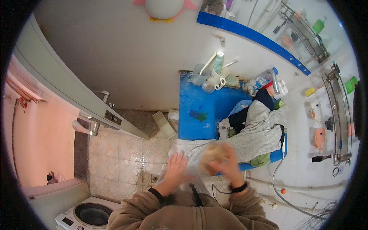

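Observation:
A light grey garment (260,136) stretches from a heap of clothes in the basin to the blue counter's front edge. On its near end my left hand (176,168) lies flat with fingers spread. Motion blurs my right hand (231,168), whose fingers curl round a tan, rounded thing (213,155) just over the same cloth. Its kind is too smeared to make out. Darker and light blue clothes (239,113) sit beside the grey garment, with a green cloth (260,160) under it.
Along the back of the blue counter (191,128) stand a grey cup (199,78), a white mug (219,81) with a tube and toothbrush, and a clear bottle (264,79). A hose (275,180) hangs at right. A door (76,84) stands ajar at left; a washing machine (65,214) is lower left.

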A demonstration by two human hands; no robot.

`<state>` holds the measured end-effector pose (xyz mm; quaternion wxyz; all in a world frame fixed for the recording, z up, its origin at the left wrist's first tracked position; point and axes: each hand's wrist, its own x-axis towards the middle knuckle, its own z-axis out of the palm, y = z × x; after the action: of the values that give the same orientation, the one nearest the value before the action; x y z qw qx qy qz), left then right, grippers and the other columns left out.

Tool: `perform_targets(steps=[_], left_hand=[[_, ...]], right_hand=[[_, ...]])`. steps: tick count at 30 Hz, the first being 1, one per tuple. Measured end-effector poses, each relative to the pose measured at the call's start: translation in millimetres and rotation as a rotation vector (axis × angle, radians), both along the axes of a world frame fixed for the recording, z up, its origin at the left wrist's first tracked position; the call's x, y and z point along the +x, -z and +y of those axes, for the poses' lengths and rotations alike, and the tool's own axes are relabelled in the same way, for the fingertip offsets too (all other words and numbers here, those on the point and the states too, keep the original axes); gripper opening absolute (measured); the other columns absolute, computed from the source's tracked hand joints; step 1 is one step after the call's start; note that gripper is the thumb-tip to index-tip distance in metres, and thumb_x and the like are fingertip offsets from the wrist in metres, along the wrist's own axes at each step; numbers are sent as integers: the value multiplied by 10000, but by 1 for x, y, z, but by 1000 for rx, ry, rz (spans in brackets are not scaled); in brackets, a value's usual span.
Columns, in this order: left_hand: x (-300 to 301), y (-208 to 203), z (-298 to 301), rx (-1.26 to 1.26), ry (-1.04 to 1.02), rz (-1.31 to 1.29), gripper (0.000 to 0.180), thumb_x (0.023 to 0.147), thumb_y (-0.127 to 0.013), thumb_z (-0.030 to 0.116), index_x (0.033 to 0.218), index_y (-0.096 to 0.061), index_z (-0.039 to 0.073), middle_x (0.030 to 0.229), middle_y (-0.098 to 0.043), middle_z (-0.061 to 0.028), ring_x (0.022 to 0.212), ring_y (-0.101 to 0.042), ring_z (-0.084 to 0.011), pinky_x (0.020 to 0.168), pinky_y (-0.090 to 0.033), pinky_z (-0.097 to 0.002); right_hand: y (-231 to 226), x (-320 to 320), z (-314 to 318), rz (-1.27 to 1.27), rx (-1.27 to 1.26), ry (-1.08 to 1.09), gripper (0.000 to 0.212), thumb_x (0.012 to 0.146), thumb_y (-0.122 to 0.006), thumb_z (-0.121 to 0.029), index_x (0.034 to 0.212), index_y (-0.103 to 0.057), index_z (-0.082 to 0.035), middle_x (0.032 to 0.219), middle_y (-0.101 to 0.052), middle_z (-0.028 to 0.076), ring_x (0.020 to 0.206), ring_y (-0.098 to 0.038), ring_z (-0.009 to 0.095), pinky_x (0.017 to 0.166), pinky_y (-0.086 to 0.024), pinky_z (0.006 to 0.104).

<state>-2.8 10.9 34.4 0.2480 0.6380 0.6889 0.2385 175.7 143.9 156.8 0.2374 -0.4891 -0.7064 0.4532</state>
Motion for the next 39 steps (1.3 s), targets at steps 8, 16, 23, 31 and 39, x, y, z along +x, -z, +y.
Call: perform_targets(steps=[8,16,23,31,39], left_hand=[[-9,11,3,121,75,-131,974,621,-844,355,1389,-336,38,1468,-270,-213,1357,-201,-495,1090,-248,-573],[-13,9,0,127,83,-120,896,647,-823,359,1370,-398,42,1448,-326,-193,1337,-249,-502,1069,-321,-521],[-10,15,0,138,82,-214,970,605,-863,360,1385,-368,67,1469,-273,-199,1340,-245,-482,1084,-272,-553],[-16,21,1,228,157,-182,942,608,-855,359,1361,-383,47,1443,-291,-207,1296,-327,-446,1086,-271,-553],[-13,21,-1,156,133,-121,1015,589,-866,377,1391,-346,34,1441,-287,-201,1319,-307,-406,1099,-254,-547]], right_hand=[[20,-51,-31,-507,786,-273,298,750,-615,-235,1047,-627,-262,955,-530,91,882,-504,280,692,-388,434],[31,49,76,-753,346,-64,747,690,-705,-380,1357,-429,-188,1014,-567,159,927,-547,367,752,-473,463],[23,28,56,-469,126,-270,844,659,-760,-436,1370,-414,-141,1083,-627,187,954,-587,413,802,-491,493],[41,30,10,-684,658,-250,588,745,-674,-375,1291,-512,-226,927,-529,182,762,-534,345,646,-442,462],[25,43,30,-896,529,-26,520,762,-659,-369,1227,-547,-165,979,-539,201,842,-534,368,682,-427,465]])
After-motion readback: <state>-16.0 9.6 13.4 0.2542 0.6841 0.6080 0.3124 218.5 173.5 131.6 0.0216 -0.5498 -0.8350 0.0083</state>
